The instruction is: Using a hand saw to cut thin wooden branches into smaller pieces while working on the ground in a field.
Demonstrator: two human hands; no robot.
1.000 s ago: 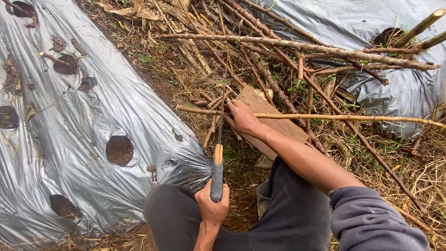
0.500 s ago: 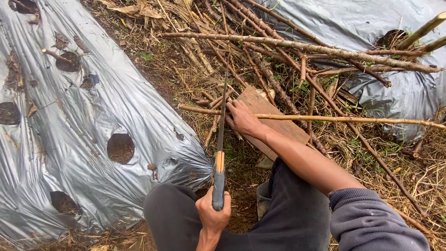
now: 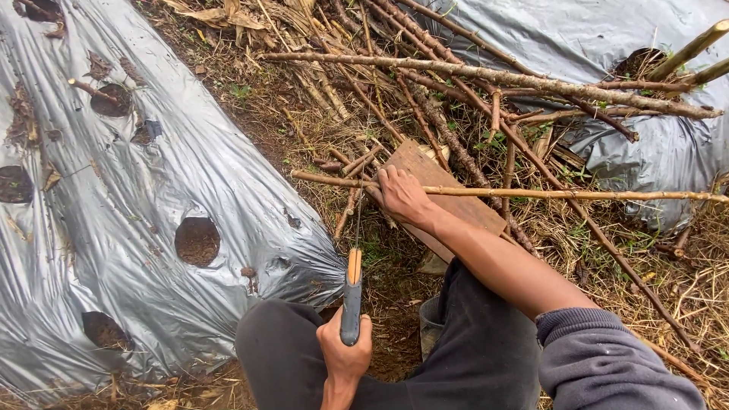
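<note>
My left hand (image 3: 343, 355) grips the grey and orange handle of a thin-bladed saw (image 3: 351, 292), low in the view above my knees. Its narrow blade points away from me and reaches a long thin stick (image 3: 577, 194) that lies crosswise. My right hand (image 3: 402, 197) presses down on that stick where it crosses a flat wooden board (image 3: 456, 199). The stick's left end sticks out past the board, just left of the blade.
A heap of cut branches (image 3: 456, 83) lies behind the board. Silver plastic mulch with round planting holes (image 3: 152, 197) covers the raised bed at left, and another sheet (image 3: 653, 144) lies at right. Dry grass and soil cover the ground between them.
The saw has slid slightly back toward me along the stick. My right hand has stayed on the stick and board.
</note>
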